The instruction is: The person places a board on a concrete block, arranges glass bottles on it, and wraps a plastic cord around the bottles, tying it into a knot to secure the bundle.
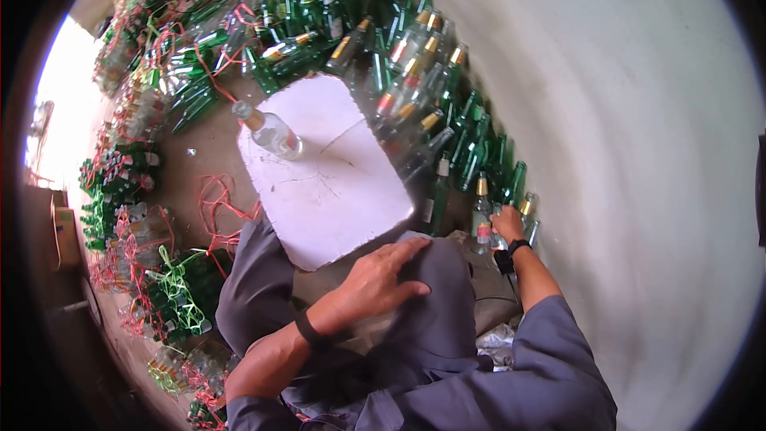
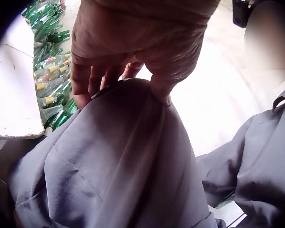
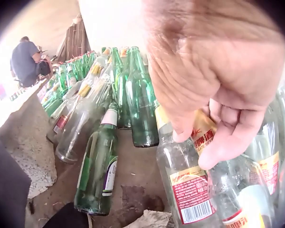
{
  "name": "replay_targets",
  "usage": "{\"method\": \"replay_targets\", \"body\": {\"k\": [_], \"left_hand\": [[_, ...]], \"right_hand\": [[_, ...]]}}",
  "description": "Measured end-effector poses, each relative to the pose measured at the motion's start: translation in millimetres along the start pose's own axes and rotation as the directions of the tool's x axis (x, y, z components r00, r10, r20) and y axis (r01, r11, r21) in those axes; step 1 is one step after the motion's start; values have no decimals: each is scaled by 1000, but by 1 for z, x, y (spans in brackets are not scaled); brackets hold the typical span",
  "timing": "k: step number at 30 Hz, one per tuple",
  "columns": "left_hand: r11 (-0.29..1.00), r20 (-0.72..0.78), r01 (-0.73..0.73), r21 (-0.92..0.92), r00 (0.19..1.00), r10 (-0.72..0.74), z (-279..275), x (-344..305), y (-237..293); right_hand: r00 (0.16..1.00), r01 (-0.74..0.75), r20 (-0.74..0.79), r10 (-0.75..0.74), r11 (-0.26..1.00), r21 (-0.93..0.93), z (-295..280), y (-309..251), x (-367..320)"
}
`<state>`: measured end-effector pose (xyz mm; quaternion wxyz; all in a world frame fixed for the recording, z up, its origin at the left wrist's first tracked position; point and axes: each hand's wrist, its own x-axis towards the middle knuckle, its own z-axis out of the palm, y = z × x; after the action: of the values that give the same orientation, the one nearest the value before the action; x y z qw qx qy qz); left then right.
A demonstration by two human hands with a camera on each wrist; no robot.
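My right hand (image 1: 508,225) is down among the bottles by my right side. In the right wrist view its thumb and curled fingers grip a clear glass bottle at its gold neck label (image 3: 204,134). Right beside it stands another clear bottle with a red and gold label (image 3: 190,194), and a green bottle (image 3: 97,166) is a little to the left. My left hand (image 1: 381,281) rests on my knee (image 2: 118,156), fingers loosely extended, holding nothing. In front of me, a clear bottle (image 1: 279,137) with a gold neck stands on a white board (image 1: 351,207).
Many green and clear bottles (image 1: 319,4) crowd the floor ahead and along the pale wall (image 1: 622,112) on the right. Bundles tied with red and green string (image 1: 179,291) line the left. Loose red string (image 1: 215,207) lies beside the board. Another person (image 3: 26,61) is farther back.
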<state>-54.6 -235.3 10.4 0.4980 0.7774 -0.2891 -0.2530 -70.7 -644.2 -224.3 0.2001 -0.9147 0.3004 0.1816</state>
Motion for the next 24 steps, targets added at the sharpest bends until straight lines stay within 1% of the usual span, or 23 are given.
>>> {"method": "replay_targets", "body": {"k": [1,2,3,4,6,7,9,10,12,13,17,19,20,22,23,24], "left_hand": [[999,13,28,-29,1000,-28,-1,0,2],[999,-5,35,-24,999,-35,-1,0,3],[999,-4,36,-32,999,-36,-1,0,2],[998,-1,37,-41,999,-37,0,0,2],[1000,-37,22,-14,999,-22,3,-2,0],[1000,-35,15,-3,999,-15,3,-2,1],[1000,-27,4,6,1000,-4,3,-3,0],[1000,-41,5,4,999,-5,3,-5,0],[1000,-48,-13,-3,999,13,2,-8,0],[1000,-62,-12,-4,998,12,3,-9,-1],[1000,-73,-7,-9,997,6,5,-14,-4],[1000,-85,-17,-12,996,16,4,-16,-5],[1000,-97,-27,-2,995,27,4,-17,-5],[999,-116,-37,4,993,37,2,-19,-5],[1000,-91,-8,-19,996,6,1,-19,-5],[999,-65,21,-41,998,-23,-1,-20,-5]], "right_hand": [[996,55,-69,-59,996,-63,7,5,1],[984,102,-133,-119,986,-129,13,8,0],[984,116,-115,-139,975,-188,12,5,-5],[985,131,-89,-151,971,-198,9,1,-13],[973,205,-53,-223,949,-239,1,-5,-31],[969,221,-53,-240,944,-244,2,-3,-38],[932,289,-153,-328,929,-229,4,4,-57],[928,300,-152,-340,924,-236,5,9,-64],[907,316,-212,-365,920,-231,5,15,-76],[925,271,-210,-316,938,-217,0,12,-84],[922,284,-221,-317,944,-169,-16,-2,-95],[891,368,-230,-390,920,-137,-31,-20,-97],[889,373,-230,-397,917,-144,-38,-30,-96],[919,341,-205,-336,940,-15,-66,-84,-107],[931,326,-195,-309,944,59,-79,-109,-113],[928,332,-196,-316,942,54,-92,-133,-117]]}}
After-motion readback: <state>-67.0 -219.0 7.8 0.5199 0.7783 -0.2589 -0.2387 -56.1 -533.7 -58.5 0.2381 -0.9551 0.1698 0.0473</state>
